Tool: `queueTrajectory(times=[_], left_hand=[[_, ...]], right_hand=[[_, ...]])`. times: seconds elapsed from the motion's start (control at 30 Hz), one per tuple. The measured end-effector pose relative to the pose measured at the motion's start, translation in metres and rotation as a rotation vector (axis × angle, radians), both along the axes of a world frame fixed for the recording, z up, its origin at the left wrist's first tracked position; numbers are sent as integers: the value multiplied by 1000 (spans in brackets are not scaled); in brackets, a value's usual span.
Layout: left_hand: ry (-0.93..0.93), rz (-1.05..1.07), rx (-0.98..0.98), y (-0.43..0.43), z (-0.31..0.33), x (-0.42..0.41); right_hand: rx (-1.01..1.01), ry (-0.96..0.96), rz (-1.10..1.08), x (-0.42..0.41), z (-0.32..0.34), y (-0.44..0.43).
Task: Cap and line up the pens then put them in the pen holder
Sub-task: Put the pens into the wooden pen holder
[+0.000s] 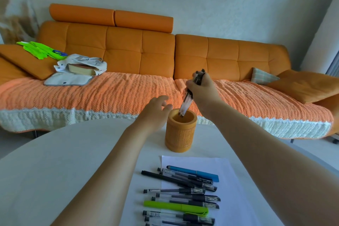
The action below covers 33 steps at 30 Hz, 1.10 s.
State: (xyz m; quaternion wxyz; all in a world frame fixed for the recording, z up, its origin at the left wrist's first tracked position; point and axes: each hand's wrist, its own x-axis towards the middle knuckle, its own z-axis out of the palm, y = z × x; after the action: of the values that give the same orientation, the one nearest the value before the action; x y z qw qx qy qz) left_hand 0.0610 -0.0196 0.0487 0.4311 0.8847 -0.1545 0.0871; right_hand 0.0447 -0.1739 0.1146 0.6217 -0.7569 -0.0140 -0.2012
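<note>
My right hand (200,89) grips a bundle of pens (186,103), upright and slightly tilted, with their lower ends inside the mouth of the orange pen holder (180,132). The holder stands toward the far edge of the white worktop (55,152). My left hand (156,111) is open, fingers relaxed, just beside the holder's rim on its left; I cannot tell whether it touches. The other pens, among them a green pen (174,206) and a blue pen (194,172), lie on a sheet of paper (229,167) by the near edge.
</note>
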Motion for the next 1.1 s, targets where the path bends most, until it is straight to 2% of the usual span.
queueTrajectory(times=[0.17, 0.3, 0.47, 0.6, 0.77, 0.87, 1.0, 1.1], left_hand=[[-98, -21, -239, 0, 3, -6], [-148, -126, -234, -3, 7, -9], [-186, -110, -150, 0, -4, -7], [-212, -95, -64, 7, -8, -8], [-212, -115, 54, 11, -8, -15], [-253, -65, 14, 15, -4, -22], [-394, 70, 10, 16, 0, -42], [-392, 20, 81, 14, -2, -56]], right_hand=[[-410, 226, 106, -1, -32, 13], [-681, 180, 183, -3, -46, 18], [-735, 183, 201, 0, -47, 9], [-690, 155, 205, -4, -49, 2], [-817, 115, 196, -14, -47, 2], [-781, 108, 176, -26, -42, -3], [-751, -32, 119, -57, -39, -13], [-761, -52, 134, -84, -50, -22]])
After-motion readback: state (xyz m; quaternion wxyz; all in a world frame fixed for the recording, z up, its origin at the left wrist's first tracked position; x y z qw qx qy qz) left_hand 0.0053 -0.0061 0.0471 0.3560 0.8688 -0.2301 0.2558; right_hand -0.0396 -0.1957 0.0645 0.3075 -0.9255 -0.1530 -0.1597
